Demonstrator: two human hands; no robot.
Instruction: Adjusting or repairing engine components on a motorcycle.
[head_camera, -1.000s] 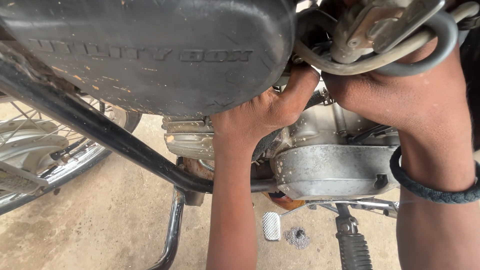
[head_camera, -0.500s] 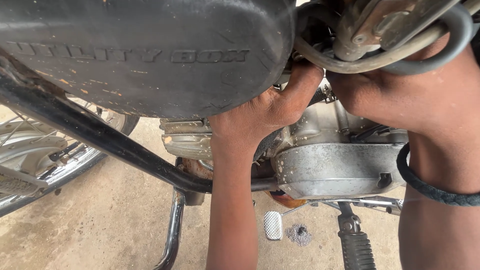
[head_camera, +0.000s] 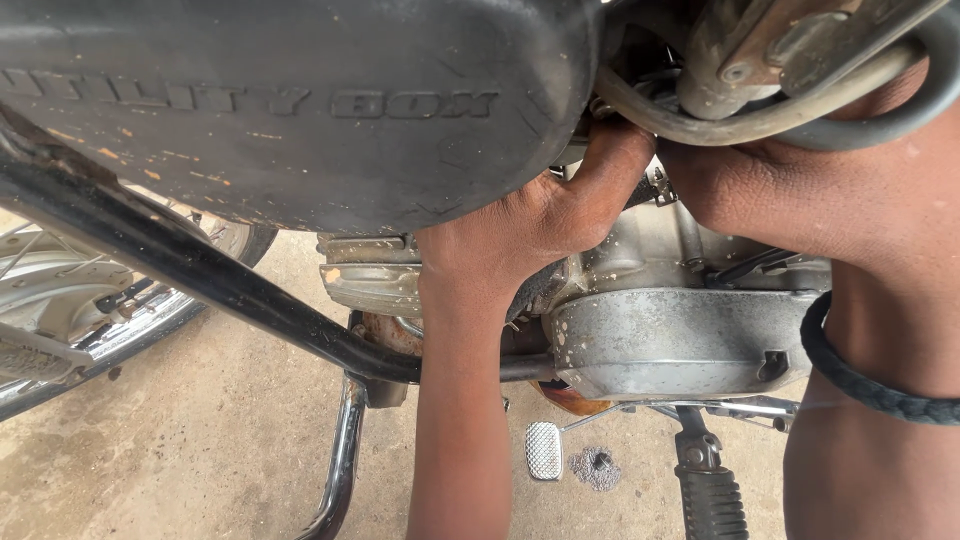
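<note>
Since the earlier frame, both hands have barely shifted, staying pressed in above the engine. Biggest is the black side box (head_camera: 290, 110), then the grey engine casing (head_camera: 680, 345) beneath. Left hand (head_camera: 530, 225) reaches up with fingers curled behind the box; right hand (head_camera: 780, 200) is tucked under grey hoses (head_camera: 760, 120). What either grips is hidden. A brake pedal (head_camera: 544, 450) sits low.

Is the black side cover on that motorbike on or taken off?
On. The black side cover sits in place against the frame, above the engine casing. Both hands, left hand and right hand, reach in beside it.
</note>
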